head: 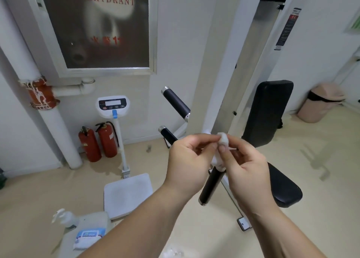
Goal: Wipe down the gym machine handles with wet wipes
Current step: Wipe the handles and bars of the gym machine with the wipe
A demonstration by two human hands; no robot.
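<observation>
A small crumpled white wet wipe point(222, 139) is pinched between both hands in front of the gym machine. My left hand point(188, 158) holds it by the fingertips from the left. My right hand point(245, 166) pinches it from the right with thumb and fingers. Just below the hands a black handle point(211, 185) with a chrome end cap slants down. Two more black handles stand farther back on the left, an upper handle point(176, 102) and a lower handle point(168, 136). A pack of wet wipes point(88, 237) lies at the lower left.
The machine's white upright post point(212, 63) rises behind the hands, with a black back pad point(267, 111) and seat point(284, 187) to the right. A weighing scale point(126, 193), two red fire extinguishers point(98, 143), a pump bottle point(65, 217) and a beige bin point(321, 102) stand around.
</observation>
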